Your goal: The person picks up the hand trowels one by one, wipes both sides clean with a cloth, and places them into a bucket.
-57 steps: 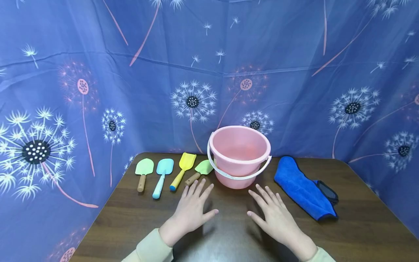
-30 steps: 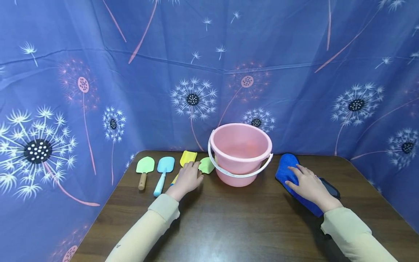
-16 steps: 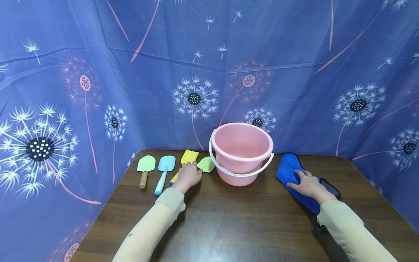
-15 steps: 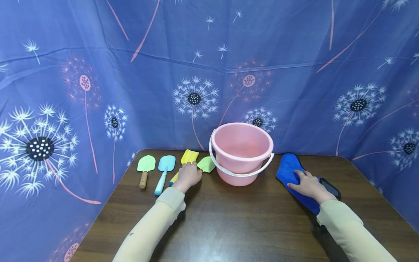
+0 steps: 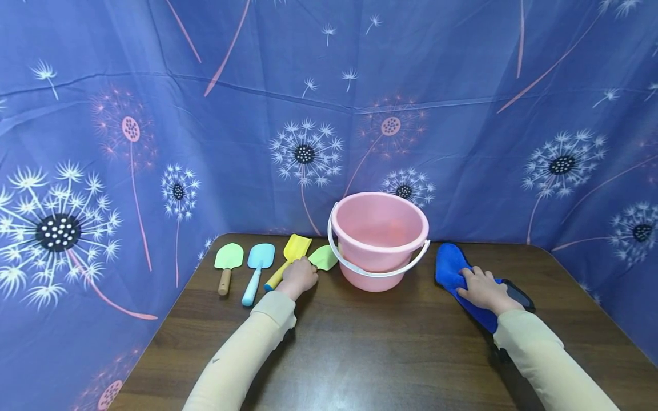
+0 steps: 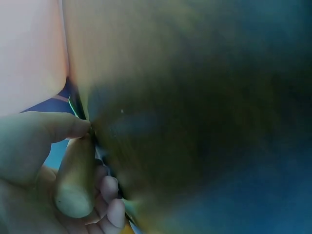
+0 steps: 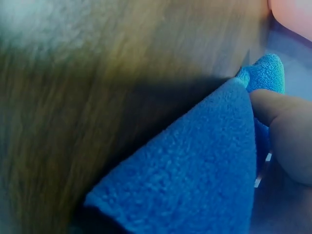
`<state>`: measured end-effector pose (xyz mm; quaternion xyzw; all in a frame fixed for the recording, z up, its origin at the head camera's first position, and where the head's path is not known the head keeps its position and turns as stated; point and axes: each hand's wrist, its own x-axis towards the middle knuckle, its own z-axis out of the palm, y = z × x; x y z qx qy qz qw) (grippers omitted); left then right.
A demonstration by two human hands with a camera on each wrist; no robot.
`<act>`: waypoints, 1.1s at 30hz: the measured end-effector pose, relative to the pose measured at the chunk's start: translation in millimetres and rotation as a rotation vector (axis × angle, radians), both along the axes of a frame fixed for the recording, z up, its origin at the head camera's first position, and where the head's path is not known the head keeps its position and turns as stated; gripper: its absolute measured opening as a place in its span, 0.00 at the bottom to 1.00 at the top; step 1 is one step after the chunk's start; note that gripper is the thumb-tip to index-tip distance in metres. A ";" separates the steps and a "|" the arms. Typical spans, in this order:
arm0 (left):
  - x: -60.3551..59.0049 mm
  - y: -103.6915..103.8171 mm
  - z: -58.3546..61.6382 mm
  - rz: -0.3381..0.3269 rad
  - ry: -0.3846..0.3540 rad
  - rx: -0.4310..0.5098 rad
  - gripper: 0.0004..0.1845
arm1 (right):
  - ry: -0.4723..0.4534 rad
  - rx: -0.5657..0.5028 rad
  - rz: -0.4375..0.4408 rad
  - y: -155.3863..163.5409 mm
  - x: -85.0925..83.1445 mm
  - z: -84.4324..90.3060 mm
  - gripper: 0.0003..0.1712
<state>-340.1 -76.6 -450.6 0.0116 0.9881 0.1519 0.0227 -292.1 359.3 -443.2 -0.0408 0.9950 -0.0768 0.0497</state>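
Observation:
My left hand [image 5: 299,275] holds the wooden handle [image 6: 75,183] of a small light-green trowel [image 5: 323,258], fingers curled round it. That trowel's blade points toward the pink bucket [image 5: 377,268] and partly shows past my fingers. Just left of the hand lies a yellow toy shovel [image 5: 296,248] with a blue handle end. My right hand [image 5: 485,290] grips a plush blue cloth [image 5: 449,265] with dark edging. In the right wrist view the cloth [image 7: 185,165] is bunched and folded up by my thumb, while my other fingers are mostly hidden.
A light-blue shovel [image 5: 261,257] and another light-green trowel [image 5: 229,257] with a wooden handle lie farther left. A dark-rimmed grey piece [image 5: 519,295] sits beside the cloth. The brown table [image 5: 360,354] meets a blue dandelion-print curtain [image 5: 231,142] at the back.
Both hands have moved from above the table's middle: the left to the green trowel, the right to the blue cloth. Within the last half second the fingers have closed, and the cloth has bunched.

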 end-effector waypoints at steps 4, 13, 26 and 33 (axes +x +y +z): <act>0.2 2.4 0.1 -0.005 0.001 -0.011 0.19 | 0.000 -0.003 0.013 -3.8 -0.7 -1.5 0.28; 4.6 2.9 -2.0 0.022 -0.006 0.023 0.24 | 0.109 -0.034 0.090 -6.0 3.6 -8.6 0.18; 14.4 0.6 4.0 -0.007 0.030 0.034 0.21 | 0.244 -0.075 0.081 6.8 12.7 -5.5 0.21; 21.4 -2.1 9.8 -0.036 0.068 -0.021 0.21 | 0.271 -0.071 0.059 14.3 18.4 -1.0 0.20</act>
